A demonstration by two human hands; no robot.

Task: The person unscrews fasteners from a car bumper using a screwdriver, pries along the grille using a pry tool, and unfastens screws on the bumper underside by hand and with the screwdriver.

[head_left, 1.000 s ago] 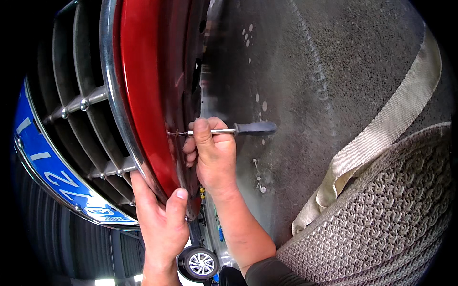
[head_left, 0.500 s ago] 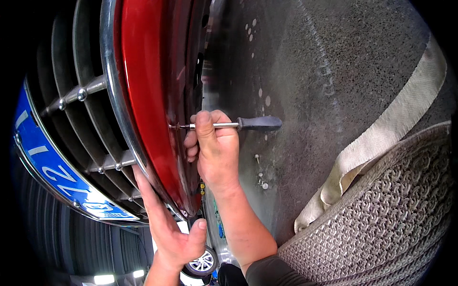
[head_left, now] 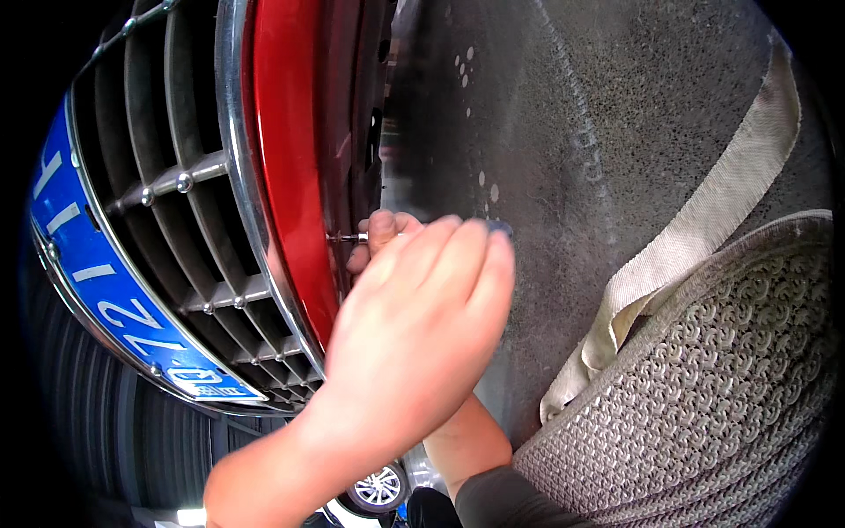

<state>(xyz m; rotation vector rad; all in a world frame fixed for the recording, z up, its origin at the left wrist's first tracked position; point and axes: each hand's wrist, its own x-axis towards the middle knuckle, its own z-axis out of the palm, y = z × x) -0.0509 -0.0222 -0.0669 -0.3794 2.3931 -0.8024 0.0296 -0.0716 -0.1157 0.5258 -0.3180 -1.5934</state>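
A screwdriver (head_left: 362, 238) lies level, its tip against the lower lip of the red bumper (head_left: 286, 158). My right hand (head_left: 382, 231) is closed around its shaft near the tip; most of that hand is hidden behind my left one. My left hand (head_left: 409, 326) has its fingers curled over the screwdriver's handle, of which only the dark end shows past the fingertips. The fastener at the tip is too small to make out.
Left of the bumper are the chrome-trimmed grille (head_left: 198, 185) and a blue number plate (head_left: 110, 282). Grey floor (head_left: 546, 290) spreads to the right. A woven mat (head_left: 722, 387) and a pale strap (head_left: 682, 238) lie at lower right. A car wheel (head_left: 378, 487) shows below.
My left hand has left the grille edge and moved right onto the screwdriver's handle. My right hand keeps its hold on the shaft. The view has shifted slightly.
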